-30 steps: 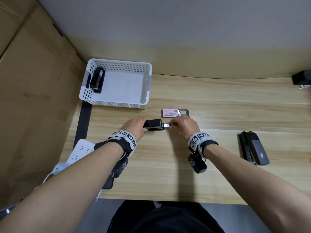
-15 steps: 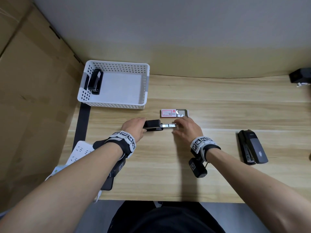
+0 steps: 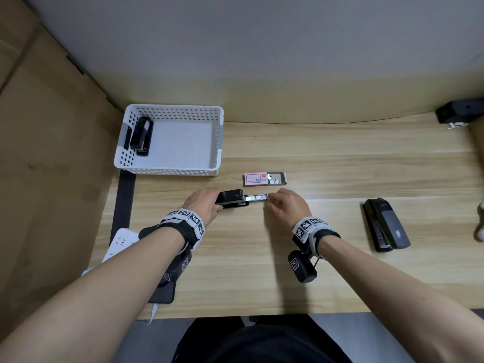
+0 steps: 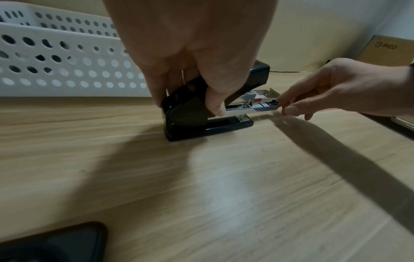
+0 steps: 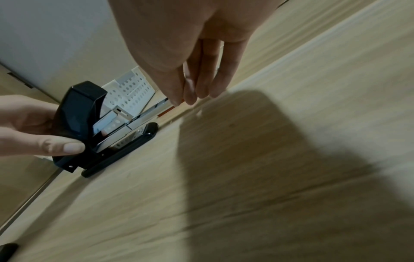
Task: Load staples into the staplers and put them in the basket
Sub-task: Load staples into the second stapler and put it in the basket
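Note:
A small black stapler [image 3: 231, 198] stands on the wooden table [image 3: 327, 258], and my left hand [image 3: 207, 204] grips its body from the left. Its metal staple tray [image 3: 256, 197] sticks out to the right with staples lying in it. My right hand [image 3: 273, 199] pinches the tray's free end between thumb and fingertips [image 4: 291, 108]. Just behind lies the open red-and-white staple box [image 3: 255, 178]. The white perforated basket [image 3: 172, 109] at the back left holds one black stapler [image 3: 142, 136]. In the right wrist view the stapler [image 5: 76, 120] shows with its tray drawn out.
A larger black and grey stapler [image 3: 385, 224] lies on the table at the right. A white power strip [image 3: 119, 242] and a dark phone [image 3: 163, 289] sit by the front left edge. A black device [image 3: 458, 113] stands at the back right. A cardboard wall closes off the left.
The metal tray has slid farther out of the stapler to the right, with my right hand moving right at its end. My left hand has kept its grip on the stapler.

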`<move>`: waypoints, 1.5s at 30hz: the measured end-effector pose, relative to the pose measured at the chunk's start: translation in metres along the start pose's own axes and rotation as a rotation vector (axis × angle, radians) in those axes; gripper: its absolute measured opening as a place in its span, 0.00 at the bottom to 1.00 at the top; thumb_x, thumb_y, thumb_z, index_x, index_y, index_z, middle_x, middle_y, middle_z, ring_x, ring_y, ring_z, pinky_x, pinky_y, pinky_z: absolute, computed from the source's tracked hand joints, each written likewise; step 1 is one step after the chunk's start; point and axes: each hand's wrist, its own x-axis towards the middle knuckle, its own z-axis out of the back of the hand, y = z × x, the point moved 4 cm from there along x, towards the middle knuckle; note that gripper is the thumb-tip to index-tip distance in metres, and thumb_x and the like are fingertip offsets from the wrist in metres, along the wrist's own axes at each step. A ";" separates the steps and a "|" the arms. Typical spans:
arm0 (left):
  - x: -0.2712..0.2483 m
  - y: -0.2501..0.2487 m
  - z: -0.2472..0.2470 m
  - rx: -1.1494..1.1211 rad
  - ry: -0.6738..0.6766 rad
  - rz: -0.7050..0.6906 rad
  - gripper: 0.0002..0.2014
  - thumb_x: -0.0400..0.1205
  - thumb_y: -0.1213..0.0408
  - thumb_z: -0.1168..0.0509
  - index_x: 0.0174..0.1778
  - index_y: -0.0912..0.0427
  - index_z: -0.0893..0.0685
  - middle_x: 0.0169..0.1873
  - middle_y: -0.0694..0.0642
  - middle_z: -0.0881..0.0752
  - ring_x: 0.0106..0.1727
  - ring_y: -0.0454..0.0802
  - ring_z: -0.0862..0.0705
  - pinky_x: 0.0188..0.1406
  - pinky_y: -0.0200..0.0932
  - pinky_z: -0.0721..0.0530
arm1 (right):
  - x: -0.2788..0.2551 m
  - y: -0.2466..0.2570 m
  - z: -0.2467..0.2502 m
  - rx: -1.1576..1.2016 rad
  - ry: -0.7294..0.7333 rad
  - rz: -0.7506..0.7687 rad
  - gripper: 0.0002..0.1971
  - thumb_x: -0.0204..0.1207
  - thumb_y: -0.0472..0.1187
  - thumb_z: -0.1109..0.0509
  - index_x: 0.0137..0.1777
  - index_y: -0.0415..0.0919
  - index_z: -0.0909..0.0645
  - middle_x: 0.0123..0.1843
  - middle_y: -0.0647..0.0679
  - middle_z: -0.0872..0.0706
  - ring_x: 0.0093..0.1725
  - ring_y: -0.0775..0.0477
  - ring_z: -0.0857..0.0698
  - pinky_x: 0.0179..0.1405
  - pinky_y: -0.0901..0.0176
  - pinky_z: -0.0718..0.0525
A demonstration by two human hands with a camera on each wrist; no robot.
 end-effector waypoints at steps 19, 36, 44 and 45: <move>-0.002 0.000 0.001 -0.029 -0.019 -0.043 0.08 0.83 0.60 0.33 0.55 0.57 0.21 0.49 0.56 0.16 0.52 0.59 0.17 0.47 0.47 0.22 | 0.000 0.040 -0.024 0.255 0.039 -0.030 0.17 0.76 0.29 0.36 0.63 0.38 0.14 0.52 0.45 0.14 0.52 0.43 0.17 0.54 0.54 0.19; -0.001 -0.004 0.001 0.042 -0.011 -0.054 0.11 0.83 0.59 0.33 0.58 0.61 0.21 0.54 0.60 0.15 0.55 0.63 0.17 0.52 0.51 0.22 | -0.002 0.054 -0.043 0.535 0.068 -0.101 0.30 0.60 0.33 0.48 0.58 0.33 0.13 0.46 0.42 0.18 0.49 0.40 0.18 0.56 0.51 0.21; -0.004 -0.002 0.003 -0.020 -0.006 -0.053 0.11 0.82 0.61 0.31 0.58 0.58 0.20 0.52 0.58 0.14 0.55 0.61 0.17 0.50 0.47 0.22 | -0.002 0.052 -0.038 0.458 0.133 -0.060 0.32 0.61 0.18 0.45 0.65 0.34 0.17 0.51 0.42 0.18 0.56 0.40 0.20 0.63 0.49 0.21; -0.003 -0.001 0.003 -0.031 -0.002 -0.044 0.11 0.82 0.61 0.31 0.58 0.58 0.19 0.52 0.58 0.14 0.54 0.61 0.17 0.50 0.47 0.22 | -0.002 0.050 -0.037 0.450 0.138 -0.065 0.33 0.62 0.18 0.45 0.66 0.34 0.17 0.51 0.43 0.18 0.55 0.42 0.20 0.63 0.49 0.21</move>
